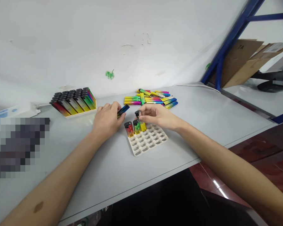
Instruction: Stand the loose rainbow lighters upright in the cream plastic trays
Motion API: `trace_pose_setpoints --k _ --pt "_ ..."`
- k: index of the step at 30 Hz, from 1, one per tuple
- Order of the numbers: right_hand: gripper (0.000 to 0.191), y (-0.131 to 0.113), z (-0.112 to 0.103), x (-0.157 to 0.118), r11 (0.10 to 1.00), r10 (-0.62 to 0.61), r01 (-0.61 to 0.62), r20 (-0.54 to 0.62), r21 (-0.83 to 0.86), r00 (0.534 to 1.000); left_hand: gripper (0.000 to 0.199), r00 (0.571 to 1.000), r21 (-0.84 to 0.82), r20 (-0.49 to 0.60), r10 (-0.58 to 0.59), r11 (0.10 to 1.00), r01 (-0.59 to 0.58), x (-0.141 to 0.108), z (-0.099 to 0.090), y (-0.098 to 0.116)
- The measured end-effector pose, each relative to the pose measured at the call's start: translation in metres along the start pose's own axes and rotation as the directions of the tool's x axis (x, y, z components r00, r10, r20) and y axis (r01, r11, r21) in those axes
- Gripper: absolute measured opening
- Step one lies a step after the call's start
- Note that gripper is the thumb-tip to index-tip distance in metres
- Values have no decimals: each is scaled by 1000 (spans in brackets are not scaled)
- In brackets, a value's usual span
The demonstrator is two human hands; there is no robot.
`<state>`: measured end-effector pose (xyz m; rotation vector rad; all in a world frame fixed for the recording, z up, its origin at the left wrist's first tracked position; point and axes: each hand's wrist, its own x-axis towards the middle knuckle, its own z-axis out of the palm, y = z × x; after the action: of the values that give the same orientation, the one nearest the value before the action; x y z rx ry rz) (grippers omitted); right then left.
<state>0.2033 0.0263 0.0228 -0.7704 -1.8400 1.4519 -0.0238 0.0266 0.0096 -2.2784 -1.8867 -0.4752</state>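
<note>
Nearest on the counter, a white slotted tray lies flat, slightly turned. A red lighter and a green lighter stand at its far left end, caps up; a yellow lighter is partly covered by my fingers. Just above, my right hand has its grip closed on a black-capped lighter. Its cap is uppermost, its long axis roughly upright, its base hidden. I judge this a placing or steadying step, which calls for base and slot in line. My left hand clasps a dark blue lighter, slanting away rightward. Beyond are loose lighters and, left, packed lighters against a pale wall.
</note>
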Motion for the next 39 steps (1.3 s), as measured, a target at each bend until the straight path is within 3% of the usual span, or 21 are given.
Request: trace_pose_setpoints --k 7,12,18,22,25,28,30,34,39 --pt "7 -3 0 -1 1000 15 -15 16 -2 1000 19 1000 -9 13 -5 1000 5 0 1 -1" --pt "21 -5 -2 -1 999 1 -1 3 -32 1000 19 1000 -6 21 -1 1000 2 1 1 -1" --pt "23 -5 -2 -1 998 6 -6 -9 -69 1000 18 1000 -9 17 -4 1000 5 0 0 0" --pt "30 -4 0 1 994 26 -34 -82 -106 996 19 1000 -56 4 10 998 -9 0 1 -1" --pt "33 1 1 4 991 40 -64 -194 -120 980 19 998 -158 -20 57 986 -60 -1 1 1" --pt "23 8 0 8 987 56 -94 -274 -128 960 18 990 -245 -29 136 960 -139 -3 -1 4" --pt "21 14 -1 10 987 46 -87 -275 -139 960 19 982 -271 -40 185 944 -189 -5 -1 5" --pt "37 22 -3 14 986 -23 -21 -258 -168 966 24 964 -254 -110 243 930 -264 -6 1 3" --pt "24 20 0 16 983 -106 60 -265 -176 958 31 949 -240 -135 284 920 -309 -8 2 3"
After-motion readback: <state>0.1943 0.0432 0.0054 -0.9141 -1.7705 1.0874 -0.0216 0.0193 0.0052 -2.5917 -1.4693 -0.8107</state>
